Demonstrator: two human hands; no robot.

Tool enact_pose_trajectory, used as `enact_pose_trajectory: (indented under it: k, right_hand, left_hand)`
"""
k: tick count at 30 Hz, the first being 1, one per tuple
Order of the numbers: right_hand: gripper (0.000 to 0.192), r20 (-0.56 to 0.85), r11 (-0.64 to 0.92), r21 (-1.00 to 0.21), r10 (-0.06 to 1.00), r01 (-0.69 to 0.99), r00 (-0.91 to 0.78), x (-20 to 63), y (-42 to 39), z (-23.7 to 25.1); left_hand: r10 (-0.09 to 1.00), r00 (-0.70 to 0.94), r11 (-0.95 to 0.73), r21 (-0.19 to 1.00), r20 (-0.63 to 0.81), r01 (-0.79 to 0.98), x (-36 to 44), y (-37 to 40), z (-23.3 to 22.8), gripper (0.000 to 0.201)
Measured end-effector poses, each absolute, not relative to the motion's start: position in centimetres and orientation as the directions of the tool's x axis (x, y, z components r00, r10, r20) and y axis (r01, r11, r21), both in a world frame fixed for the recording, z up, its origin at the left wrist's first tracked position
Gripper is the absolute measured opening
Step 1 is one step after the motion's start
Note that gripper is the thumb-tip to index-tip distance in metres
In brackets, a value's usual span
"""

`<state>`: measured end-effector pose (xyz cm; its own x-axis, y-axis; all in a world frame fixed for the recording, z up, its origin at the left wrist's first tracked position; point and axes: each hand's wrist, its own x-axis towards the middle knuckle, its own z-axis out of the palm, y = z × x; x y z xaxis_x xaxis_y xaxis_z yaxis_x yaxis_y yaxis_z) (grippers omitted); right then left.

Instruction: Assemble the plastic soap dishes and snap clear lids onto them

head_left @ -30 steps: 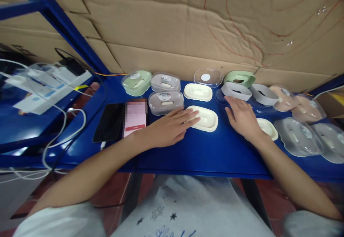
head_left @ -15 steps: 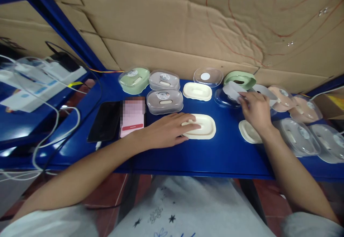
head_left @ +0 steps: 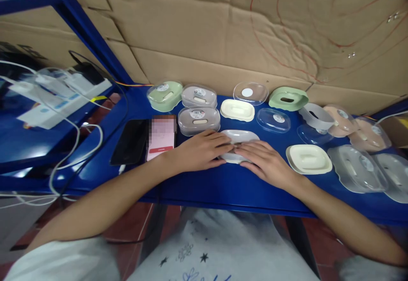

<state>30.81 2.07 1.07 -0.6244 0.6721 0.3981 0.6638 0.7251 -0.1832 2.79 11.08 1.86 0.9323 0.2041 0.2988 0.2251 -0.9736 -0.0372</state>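
A grey soap-box shell [head_left: 239,137] sits on a cream tray at the middle of the blue shelf [head_left: 223,181], and the tray is almost fully hidden under it. My left hand [head_left: 200,151] grips its left end with the fingers laid over the top. My right hand [head_left: 265,162] covers its right front edge, fingers flat on it. Just right of that hand lies another cream tray [head_left: 308,159]. Behind the shell are a third cream tray [head_left: 237,109] and a clear lid [head_left: 274,120].
Closed boxes, one green [head_left: 164,95] and two grey [head_left: 198,120], stand at back left, with two phones [head_left: 132,140] beside them. A green shell [head_left: 288,98], a grey shell [head_left: 315,116] and pink and grey boxes [head_left: 355,168] fill the right. Cardboard lines the back; cables hang left.
My right hand took the grey shell from the back right and brought it onto the cream tray under my left hand. The clear lid that lay beneath that shell is now uncovered.
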Motion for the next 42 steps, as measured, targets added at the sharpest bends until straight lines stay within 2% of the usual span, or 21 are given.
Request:
enact_pose_trajectory:
  k: [4,6,8,11,13,15,19,22,26,28,30,34,39,42]
  right_hand:
    - [0.043,0.384,0.758,-0.108,0.629,0.644,-0.676,30.7,1.9,0.7]
    - [0.043,0.384,0.769,-0.142,0.623,0.623,-0.681,31.0,2.2,0.9]
    - [0.043,0.407,0.712,-0.205,0.686,0.671,-0.603,32.0,3.1,1.0]
    - [0.052,0.423,0.405,-0.219,0.859,0.888,-0.288,34.7,5.0,0.8]
    - [0.061,0.384,0.187,-0.178,0.917,0.966,-0.107,36.8,6.1,0.2]
    - [0.064,0.346,0.103,-0.154,0.937,0.983,-0.044,38.6,6.7,-0.4]
    - [0.068,0.313,0.178,-0.229,0.944,0.957,-0.101,40.5,6.8,-0.5]
    - [0.071,0.307,0.233,-0.33,0.943,0.915,-0.129,40.2,6.5,0.3]
    - [0.057,0.323,0.213,-0.547,0.946,0.81,-0.031,37.7,5.4,1.8]
    - [0.054,0.326,0.276,-0.597,0.941,0.753,-0.086,35.8,4.2,2.3]
    - [0.054,0.354,0.381,-0.545,0.912,0.747,-0.207,33.9,3.0,2.3]
    - [0.06,0.355,0.508,-0.358,0.85,0.783,-0.389,31.6,1.5,1.5]
    - [0.071,0.387,0.567,-0.178,0.792,0.804,-0.473,30.9,1.3,0.3]
    - [0.076,0.394,0.572,-0.109,0.776,0.813,-0.493,30.7,1.1,0.0]
  left_hand:
    - [0.19,0.933,-0.975,-0.056,0.306,0.217,2.8,11.0,1.6,0.041]
    - [0.193,0.934,-0.974,-0.058,0.301,0.22,2.8,10.9,1.7,0.04]
    - [0.204,0.932,-0.973,-0.045,0.299,0.227,2.8,10.8,1.8,0.038]
    - [0.22,0.926,-0.973,-0.001,0.306,0.232,2.9,10.6,2.1,0.034]
    - [0.229,0.919,-0.973,0.042,0.321,0.228,2.9,10.6,2.2,0.031]
    - [0.244,0.91,-0.97,0.08,0.336,0.23,2.8,10.6,2.3,0.03]
    - [0.316,0.895,-0.947,0.166,0.313,0.276,2.6,10.6,2.2,0.036]
    - [0.405,0.875,-0.902,0.271,0.264,0.336,2.4,10.6,2.3,0.06]
    - [0.494,0.847,-0.819,0.432,0.197,0.378,2.5,10.7,2.1,0.089]
    - [0.509,0.838,-0.791,0.492,0.198,0.365,2.6,10.8,1.9,0.097]
    - [0.529,0.824,-0.767,0.53,0.201,0.362,2.8,10.9,1.6,0.103]
    - [0.54,0.817,-0.746,0.564,0.201,0.354,2.9,10.8,1.5,0.109]
    - [0.54,0.821,-0.736,0.578,0.187,0.353,2.9,10.8,1.5,0.107]
    - [0.53,0.826,-0.743,0.575,0.192,0.343,2.9,10.8,1.4,0.104]
